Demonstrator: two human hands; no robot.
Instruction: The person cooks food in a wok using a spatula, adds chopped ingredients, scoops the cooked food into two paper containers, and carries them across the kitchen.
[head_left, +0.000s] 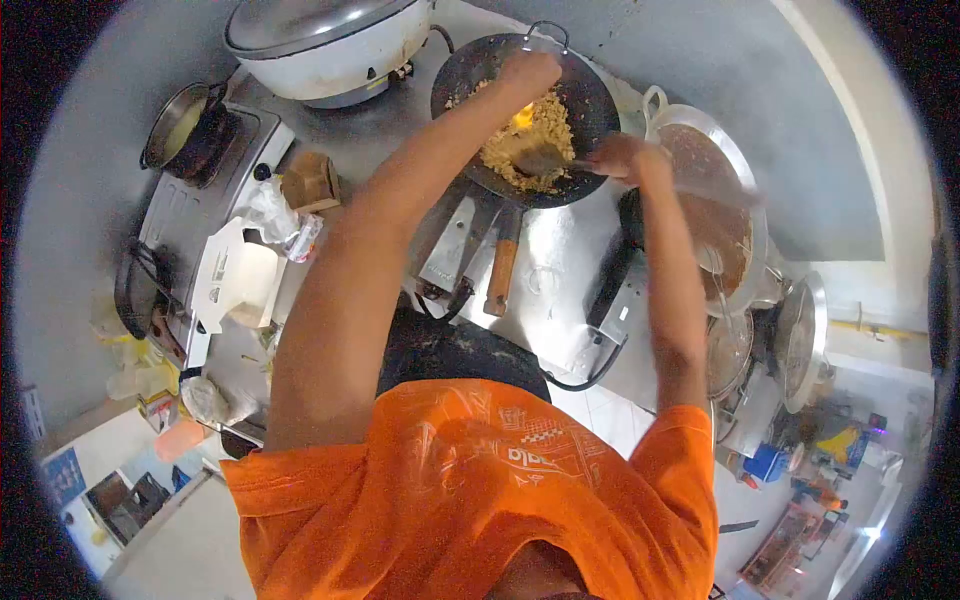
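A dark wok (456,95) sits on the stove, with crumbly yellow-brown food (555,125) in it. My left hand (530,75) is closed above the wok's far side, close to its wire loop handle (547,38); what it holds, if anything, is hidden. Just below that hand lies a bright yellow blob (524,117), which looks like egg yolk. Over the wok's right rim, my right hand (630,160) grips a spatula (541,160) whose blade rests in the food. The wok's wooden handle (503,270) points back toward my body.
To the right stands a large pot (705,165) of brown contents, with another pan (728,350) and a lid (800,340) nearby. A big white cooker (335,50) is at upper left. Left of my arm are a small pot (182,125), a cardboard box (311,182) and a white carton (240,275).
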